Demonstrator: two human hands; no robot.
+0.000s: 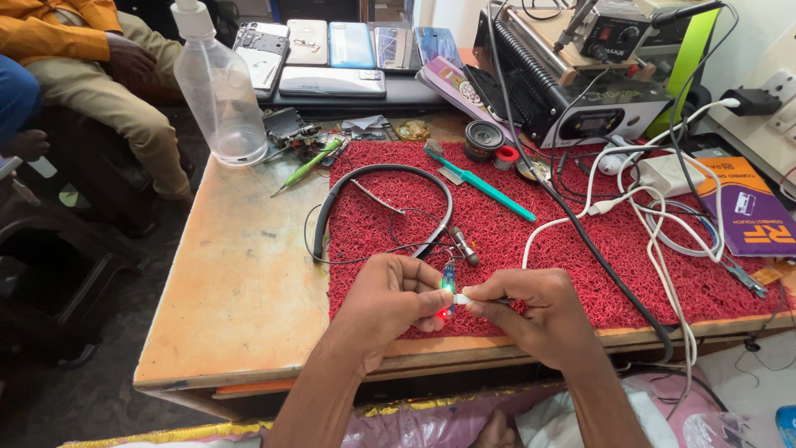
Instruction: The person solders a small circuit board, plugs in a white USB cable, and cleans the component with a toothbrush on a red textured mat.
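On the red mat (514, 241), my left hand (390, 303) pinches a small lit circuit board (448, 286); my right hand (531, 311) grips a white connector (462, 299) against it, near the neckband earphone (381, 207).

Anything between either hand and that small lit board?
Nothing visible. The left hand pinches the small lit board directly in its fingertips, and the right hand meets it with a thin white piece. The black neckband earphones and their thin wires lie behind on the red mat, not between.
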